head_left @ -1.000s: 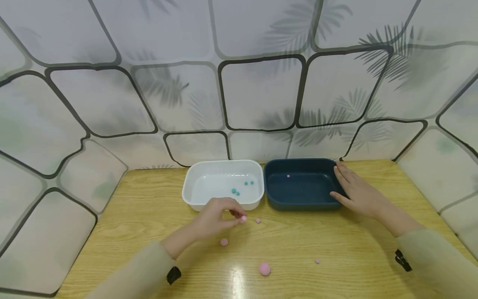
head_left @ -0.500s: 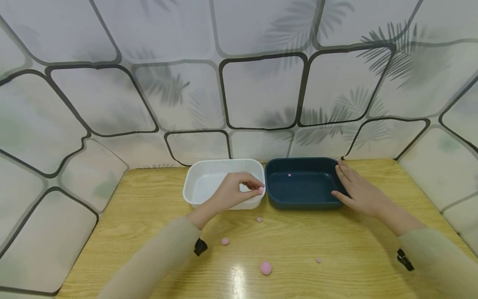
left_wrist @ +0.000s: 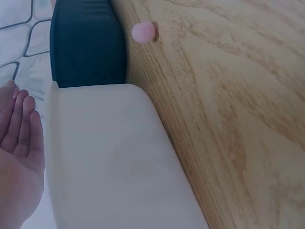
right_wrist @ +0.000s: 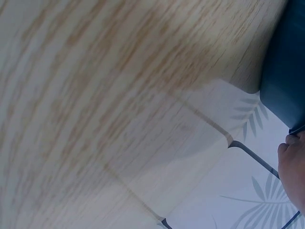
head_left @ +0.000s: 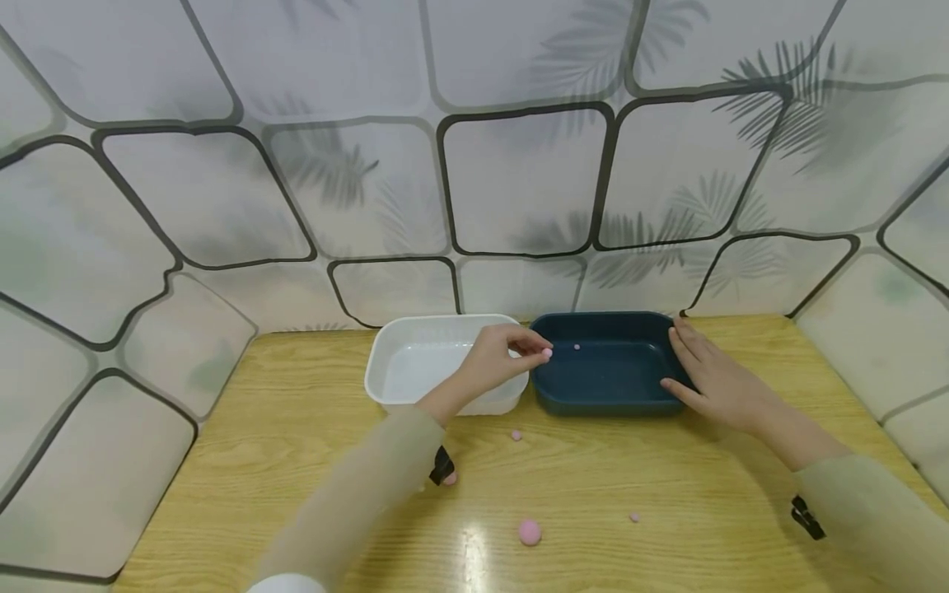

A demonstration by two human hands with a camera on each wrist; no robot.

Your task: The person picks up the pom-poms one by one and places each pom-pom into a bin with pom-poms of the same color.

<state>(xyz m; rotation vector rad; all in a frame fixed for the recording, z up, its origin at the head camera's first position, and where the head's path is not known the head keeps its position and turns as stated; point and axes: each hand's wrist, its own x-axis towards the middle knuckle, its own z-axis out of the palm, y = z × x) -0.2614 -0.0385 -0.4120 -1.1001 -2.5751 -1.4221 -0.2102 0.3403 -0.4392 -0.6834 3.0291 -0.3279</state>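
Two trays stand side by side along the back edge of the table point(head_left: 222, 453): a white tray point(head_left: 408, 366) and, to its right, a dark blue tray point(head_left: 608, 375), presumably so close to keep the reach between them short. The left hand point(head_left: 495, 358) has thumb and fingertip together on a pink ball point(head_left: 547, 353) at the dark tray's left rim; so small a sphere probably leaves room only for a tip pinch. The right hand point(head_left: 712, 383), fingers straight, rests on that tray's right end, most likely to steady it. A tiny pink bead point(head_left: 577, 347) lies inside. Nearer the viewer, a large pink ball point(head_left: 530, 532) lies unheld on the table.
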